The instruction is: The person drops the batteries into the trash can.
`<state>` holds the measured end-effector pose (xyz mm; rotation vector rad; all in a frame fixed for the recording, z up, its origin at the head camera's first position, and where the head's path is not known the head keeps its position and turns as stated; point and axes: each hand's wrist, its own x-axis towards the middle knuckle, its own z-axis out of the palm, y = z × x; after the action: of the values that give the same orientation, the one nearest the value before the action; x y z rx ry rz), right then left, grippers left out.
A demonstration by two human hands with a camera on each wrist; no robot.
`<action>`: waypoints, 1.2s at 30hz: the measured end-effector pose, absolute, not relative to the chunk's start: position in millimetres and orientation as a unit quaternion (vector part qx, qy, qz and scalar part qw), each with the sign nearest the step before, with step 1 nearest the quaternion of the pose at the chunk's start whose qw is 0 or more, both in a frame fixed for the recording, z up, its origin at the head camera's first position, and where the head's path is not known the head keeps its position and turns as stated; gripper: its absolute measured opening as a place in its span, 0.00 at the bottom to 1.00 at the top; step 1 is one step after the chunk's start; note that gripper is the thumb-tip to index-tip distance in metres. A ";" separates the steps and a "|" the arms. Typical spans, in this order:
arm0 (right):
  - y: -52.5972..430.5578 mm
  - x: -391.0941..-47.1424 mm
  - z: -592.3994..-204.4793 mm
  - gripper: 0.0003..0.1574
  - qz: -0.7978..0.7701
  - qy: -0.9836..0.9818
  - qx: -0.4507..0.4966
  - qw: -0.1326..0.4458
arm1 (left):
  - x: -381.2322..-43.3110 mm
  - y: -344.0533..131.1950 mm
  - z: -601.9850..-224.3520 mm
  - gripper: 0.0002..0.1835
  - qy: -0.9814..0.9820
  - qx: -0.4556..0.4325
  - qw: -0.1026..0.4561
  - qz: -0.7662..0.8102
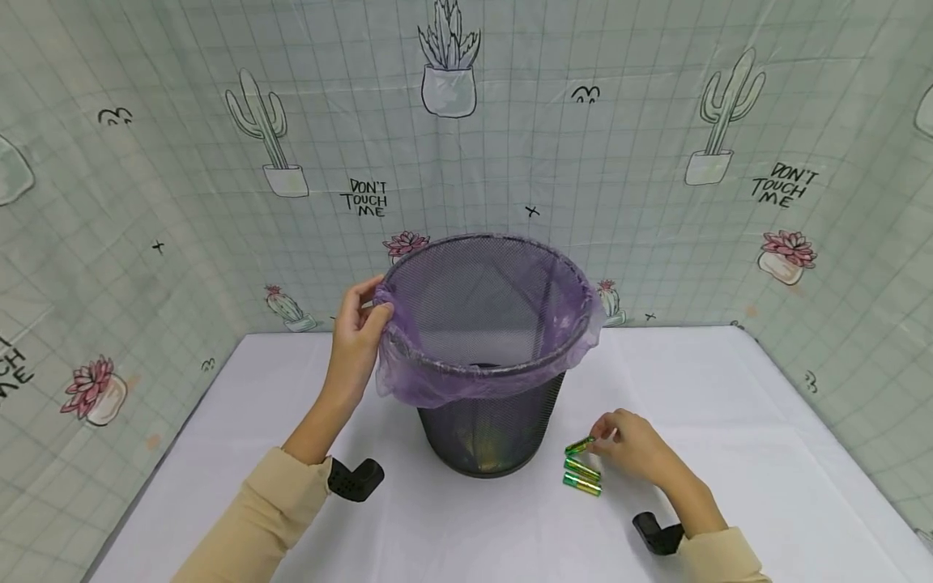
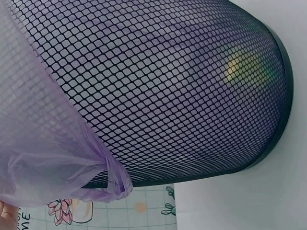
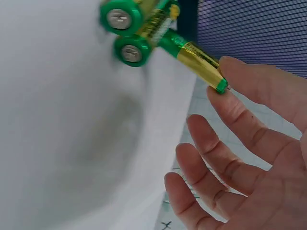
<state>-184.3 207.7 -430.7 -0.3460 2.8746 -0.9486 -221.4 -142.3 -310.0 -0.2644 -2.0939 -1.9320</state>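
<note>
A black mesh wastebasket [image 1: 477, 441] lined with a purple trash bag [image 1: 445, 385] stands upright on the table. My left hand [image 1: 355, 332] grips its rim at the left, thumb on the bag's folded edge; only fingertips show in the left wrist view. To the basket's right, my right hand [image 1: 636, 444] pinches the end of a green and gold battery [image 3: 201, 64] between thumb and index finger, the other fingers loosely spread. Two more such batteries, a middle one [image 1: 582, 469] and a near one [image 1: 581, 484], lie side by side just in front of it.
A blurred yellow-green shape [image 2: 232, 67] shows through the mesh near the basket's bottom. White cloth covers the table [image 1: 437, 534]. A patterned curtain [image 1: 510, 162] hangs behind and at both sides. Black wrist mounts, one left [image 1: 355, 479] and one right [image 1: 658, 534], stick out by the sleeves.
</note>
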 end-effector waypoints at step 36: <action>160.5 -147.5 -251.0 0.08 -0.398 0.836 -0.201 -0.321 | -223.6 -140.2 -309.7 0.23 -0.723 -0.086 0.140 -0.671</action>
<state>-147.5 160.5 -251.0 -0.8050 3.3484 -1.5930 -223.6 -140.2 -309.7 -0.2487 -2.0876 -1.9388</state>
